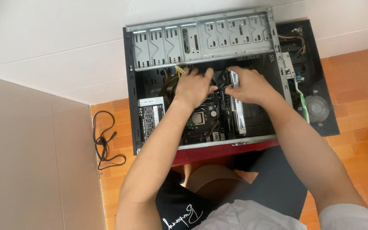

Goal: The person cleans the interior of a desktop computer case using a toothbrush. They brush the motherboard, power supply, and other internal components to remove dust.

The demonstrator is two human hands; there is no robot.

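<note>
Hands meet inside an open desktop computer case (201, 38) lying on its side on a low red stand (218, 152). At about twelve o'clock from the processor socket (198, 118), the left hand (194, 87) rests with curled fingers on the motherboard (205, 123), fingertips pointing toward three o'clock; whether it pinches anything cannot be told. Just beside it at three o'clock, the right hand (250, 85) grasps the top end of a white-and-black graphics card (237, 111), which stands on edge in the board and runs down toward six o'clock. A power supply (150, 117) sits at nine o'clock from the socket, yellow cables (173, 74) above it. Outside the case at three o'clock, a black side panel (316, 85) lies on the orange tiled floor (358, 93), bearing a green-and-white toothbrush (302, 96) and a round cooler fan (317, 108). A black cord (104, 142) coils at nine o'clock.
</note>
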